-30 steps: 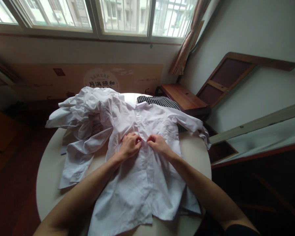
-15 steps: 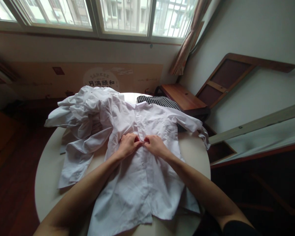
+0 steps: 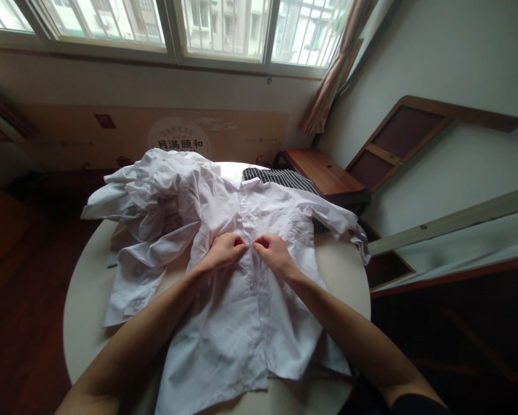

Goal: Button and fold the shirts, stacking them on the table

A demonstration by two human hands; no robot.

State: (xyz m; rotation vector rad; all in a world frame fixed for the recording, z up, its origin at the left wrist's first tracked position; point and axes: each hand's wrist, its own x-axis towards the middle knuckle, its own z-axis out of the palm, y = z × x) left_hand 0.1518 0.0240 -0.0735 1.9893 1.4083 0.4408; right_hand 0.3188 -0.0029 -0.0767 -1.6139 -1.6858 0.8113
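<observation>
A white button-up shirt lies front side up, collar away from me, across a round pale table. At the middle of its button placket, my left hand is closed, thumb and fingers pinching the shirt's front edge. My right hand pinches the placket just to the right, its fingertips close to those of the left. The button at the fingertips is too small to make out. One shirt sleeve stretches to the right table edge; the other lies bent on the left.
Crumpled white clothes are heaped at the table's back left. A black-and-white striped cloth lies behind the shirt's right shoulder. Beyond the table stand a brown wooden bench and a barred window with a curtain.
Both hands stay at the same spot on the placket; the fingertips have drawn slightly apart. The whole view has shifted a little.
</observation>
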